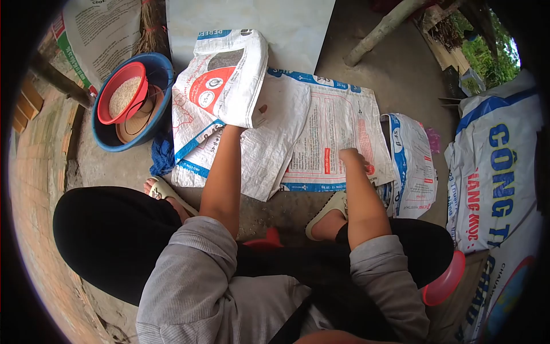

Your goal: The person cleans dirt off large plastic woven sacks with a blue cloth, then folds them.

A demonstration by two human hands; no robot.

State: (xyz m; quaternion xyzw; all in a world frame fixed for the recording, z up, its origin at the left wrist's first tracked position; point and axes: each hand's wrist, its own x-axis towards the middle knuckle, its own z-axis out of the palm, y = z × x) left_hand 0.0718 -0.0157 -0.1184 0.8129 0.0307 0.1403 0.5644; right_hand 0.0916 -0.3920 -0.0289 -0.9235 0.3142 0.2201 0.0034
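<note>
My left hand (263,108) is almost wholly covered by a folded white woven feed sack (246,80), which has a red panel and a dark picture on it. Only a fingertip shows at the sack's edge, so the grip stays hidden. The sack is raised and bent over my left wrist. On the right, my right hand (355,159) rests on a flattened printed sack (321,126) with blue borders. Its fingers look curled; what lies in them, if anything, cannot be seen. Between both hands lies a plain white sack face (281,120).
At the left, a blue basin (168,94) holds a red bowl (101,103) of pale grains. Another folded sack (415,166) lies right of my right hand. A large white sack (492,166) stands far right. A wooden pole (384,31) slants at the back.
</note>
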